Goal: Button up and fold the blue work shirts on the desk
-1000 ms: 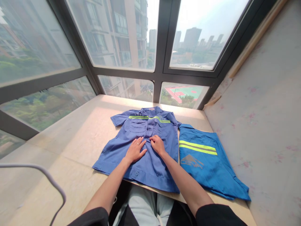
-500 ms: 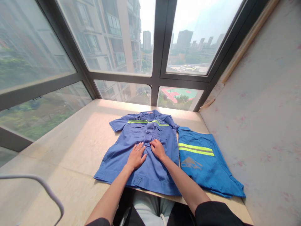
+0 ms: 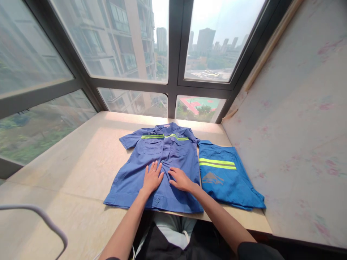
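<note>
A blue short-sleeved work shirt [image 3: 179, 198] with yellow-green reflective stripes lies spread front side up, its collar toward the window. My left hand [image 3: 153, 177] rests flat on the lower front, fingers stretched out just below a button; a ring shows on one finger. To the right of the placket, my right hand [image 3: 179, 179] is on or just over the cloth, fingers apart and slightly bent, holding nothing. Small creases run between the two hands. Beside the shirt lies a folded brighter blue garment [image 3: 219, 191] with a reflective stripe and a grey logo.
The pale wooden tabletop [image 3: 81, 159] reaches back to the dark window frame [image 3: 172, 65]. A floral-papered wall [image 3: 292, 137] closes off the right side. At the lower left, a grey cable [image 3: 45, 213] curves over the table.
My right hand has moved down toward me from the middle button area, and its fingers have opened out. My left hand stays flat on the shirt. The camera view has shifted slightly.
</note>
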{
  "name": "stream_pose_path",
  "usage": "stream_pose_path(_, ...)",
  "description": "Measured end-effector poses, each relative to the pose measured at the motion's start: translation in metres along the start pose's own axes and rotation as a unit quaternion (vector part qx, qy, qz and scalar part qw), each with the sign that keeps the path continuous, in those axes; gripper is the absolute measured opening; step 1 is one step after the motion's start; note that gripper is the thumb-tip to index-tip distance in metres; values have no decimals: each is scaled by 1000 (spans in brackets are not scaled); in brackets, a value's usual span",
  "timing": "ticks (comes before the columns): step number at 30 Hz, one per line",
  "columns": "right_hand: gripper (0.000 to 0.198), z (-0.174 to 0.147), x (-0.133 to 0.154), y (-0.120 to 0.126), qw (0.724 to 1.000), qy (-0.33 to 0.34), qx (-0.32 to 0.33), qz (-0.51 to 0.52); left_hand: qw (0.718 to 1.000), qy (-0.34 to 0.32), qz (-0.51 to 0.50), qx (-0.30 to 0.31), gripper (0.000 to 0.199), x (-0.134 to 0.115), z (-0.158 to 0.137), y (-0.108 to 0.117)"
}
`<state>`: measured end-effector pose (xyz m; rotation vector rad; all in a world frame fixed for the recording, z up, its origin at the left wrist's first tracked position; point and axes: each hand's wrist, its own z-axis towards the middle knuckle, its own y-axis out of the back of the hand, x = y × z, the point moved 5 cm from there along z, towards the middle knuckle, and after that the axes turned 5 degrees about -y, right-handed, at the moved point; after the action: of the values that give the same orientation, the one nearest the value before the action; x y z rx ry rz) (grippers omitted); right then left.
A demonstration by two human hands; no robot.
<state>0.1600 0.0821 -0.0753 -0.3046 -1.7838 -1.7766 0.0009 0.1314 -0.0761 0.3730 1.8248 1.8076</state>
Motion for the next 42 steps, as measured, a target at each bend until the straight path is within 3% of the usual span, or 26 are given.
stream_pose_path(5,59,-85,9,-9,999,-35,-13,-28,992,109,29,-59,62,-7,-23,-4)
stream_pose_path(10,56,-140,8,-9,992,-102,-58,-47,987,108,49,-111,65,-9,-48,-7)
stream_pose_path(16,56,-154,8,-5,991,-114,-63,-38,991,91,35,-91,74,-8,-53,-6)
stream_pose_path(22,50,-151,11,4,990,-128,-51,-22,996,82,12,-40,97,-5,-58,-12)
stream_pose_path(26,32,-130,2,25,985,-168,-44,6,998,65,-17,8,111,0,-60,-8)
stream_pose_path(30,34,-84,-16,47,974,-209,-20,88,991,100,-79,49,86,13,-36,12)
stream_pose_path(35,35,-4,-11,62,982,-115,-20,149,957,117,-262,-37,54,26,15,37)
stream_pose_path(38,36,41,-3,65,988,-53,-14,147,948,102,-288,-90,43,25,39,37)
stream_pose_path(42,42,91,-5,66,995,4,27,96,946,78,-299,-101,36,20,66,29)
